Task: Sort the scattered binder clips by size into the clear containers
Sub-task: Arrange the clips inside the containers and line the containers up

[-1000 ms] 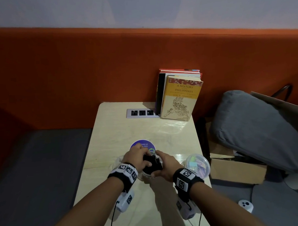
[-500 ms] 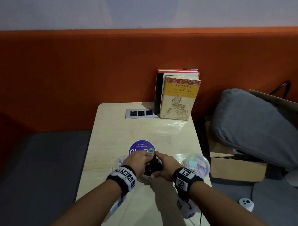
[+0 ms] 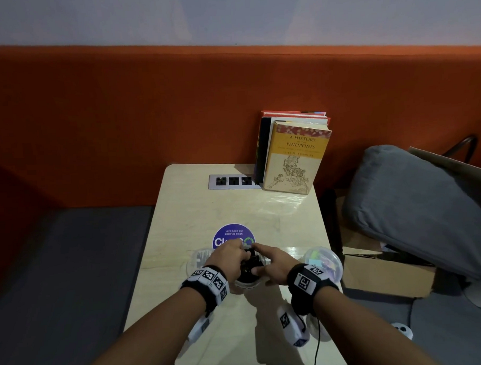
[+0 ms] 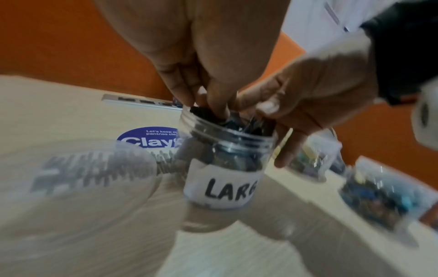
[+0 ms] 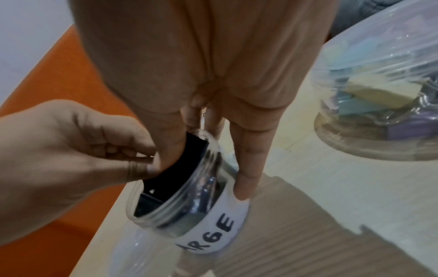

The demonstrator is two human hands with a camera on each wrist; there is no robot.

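We steady the clear round plastic jar labelled LARGE [image 5: 189, 209] with our right hand [image 3: 273, 266], fingers straight along its wall, so our left hand [image 3: 229, 261] can pinch what seems a big black binder clip [image 5: 182, 161] into its mouth.

- The right hand [image 3: 273, 265] has opened up: its forefinger now stretches forward over the mouth of the clear jar [image 3: 247, 276], where a second ago it was curled close over the black binder clips [image 5: 175, 168].
- The left hand [image 3: 229, 258] has shifted slightly forward, its fingertips now at the jar's far rim.
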